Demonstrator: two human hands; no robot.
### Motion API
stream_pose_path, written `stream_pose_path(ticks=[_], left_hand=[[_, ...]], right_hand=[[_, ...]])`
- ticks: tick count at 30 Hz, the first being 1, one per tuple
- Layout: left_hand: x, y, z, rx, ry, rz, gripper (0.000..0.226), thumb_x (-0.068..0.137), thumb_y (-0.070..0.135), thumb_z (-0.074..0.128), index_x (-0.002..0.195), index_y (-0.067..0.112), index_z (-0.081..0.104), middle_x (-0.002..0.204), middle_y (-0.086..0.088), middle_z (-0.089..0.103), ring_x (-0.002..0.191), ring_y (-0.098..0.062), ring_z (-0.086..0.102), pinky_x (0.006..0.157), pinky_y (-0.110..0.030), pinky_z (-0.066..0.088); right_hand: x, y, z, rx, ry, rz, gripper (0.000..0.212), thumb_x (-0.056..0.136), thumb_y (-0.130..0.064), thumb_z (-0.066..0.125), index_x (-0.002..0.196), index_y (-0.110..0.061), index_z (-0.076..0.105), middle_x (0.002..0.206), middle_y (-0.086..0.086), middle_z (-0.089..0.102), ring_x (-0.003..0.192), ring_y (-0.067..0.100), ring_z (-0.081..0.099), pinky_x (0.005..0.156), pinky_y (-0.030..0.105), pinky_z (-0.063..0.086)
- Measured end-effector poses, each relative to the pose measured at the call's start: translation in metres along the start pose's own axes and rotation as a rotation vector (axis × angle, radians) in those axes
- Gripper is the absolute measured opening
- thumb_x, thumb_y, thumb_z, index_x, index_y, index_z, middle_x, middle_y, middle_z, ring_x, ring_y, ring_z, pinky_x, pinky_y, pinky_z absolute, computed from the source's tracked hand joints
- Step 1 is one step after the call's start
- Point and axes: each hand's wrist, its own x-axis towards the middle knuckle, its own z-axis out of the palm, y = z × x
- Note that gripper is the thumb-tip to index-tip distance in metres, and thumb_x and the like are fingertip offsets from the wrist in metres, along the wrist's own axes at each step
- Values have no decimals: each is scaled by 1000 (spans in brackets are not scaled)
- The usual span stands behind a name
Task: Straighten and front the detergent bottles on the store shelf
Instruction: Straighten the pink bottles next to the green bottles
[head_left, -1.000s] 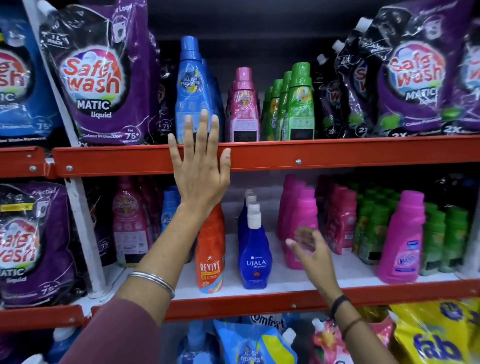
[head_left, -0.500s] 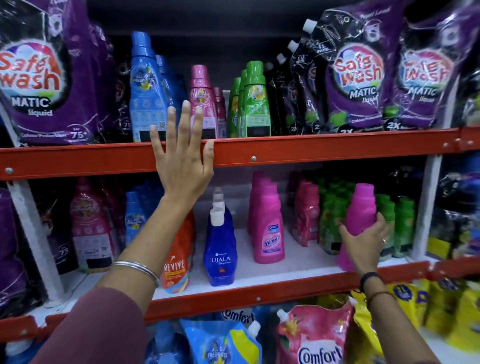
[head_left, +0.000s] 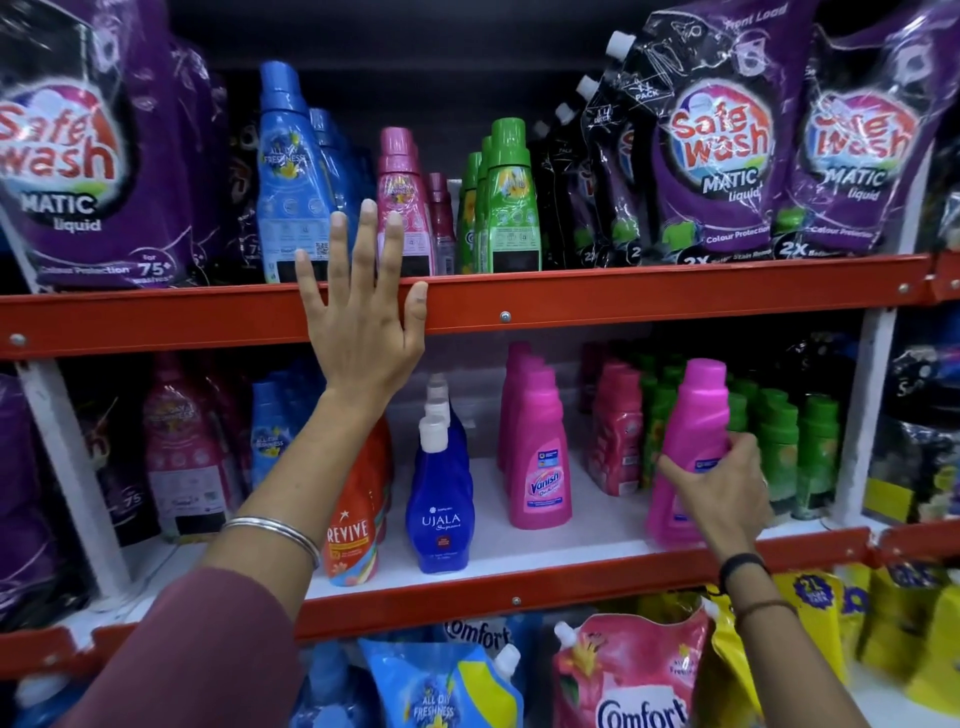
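Our right hand (head_left: 719, 493) grips the pink bottle (head_left: 693, 431) at four o'clock on the middle shelf (head_left: 597, 571); its contents stay hidden. Our left hand (head_left: 363, 317) rests flat, fingers spread, on the upper rail (head_left: 623, 299).

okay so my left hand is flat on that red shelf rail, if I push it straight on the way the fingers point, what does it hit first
Probably the pink bottle on the upper shelf: the left hand points up past the red rail, its middle fingers already overlapping that bottle. The blue bottle stands just left; depth is unclear.
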Motion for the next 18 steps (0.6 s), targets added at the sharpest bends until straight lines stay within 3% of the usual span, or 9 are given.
stream_pose_path(ticks=[7,18], left_hand=[[0,-2,3,5,27,16,57,100,47,23,151,22,19,159,-3,22,147,-24,15,116,-54,6],[0,-4,5,5,52,38,56,100,46,27,150,23,21,157,-3,26,146,-25,18,115,-55,10]], right_hand=[[-38,-50,25,40,-147,-60,80,54,-51,83,110,-10,42,112,14,60,97,36,60,69,39,44],[-79,-78,70,-35,-267,-66,94,57,-56,80,122,-3,38,118,18,57,105,37,58,79,46,50]])
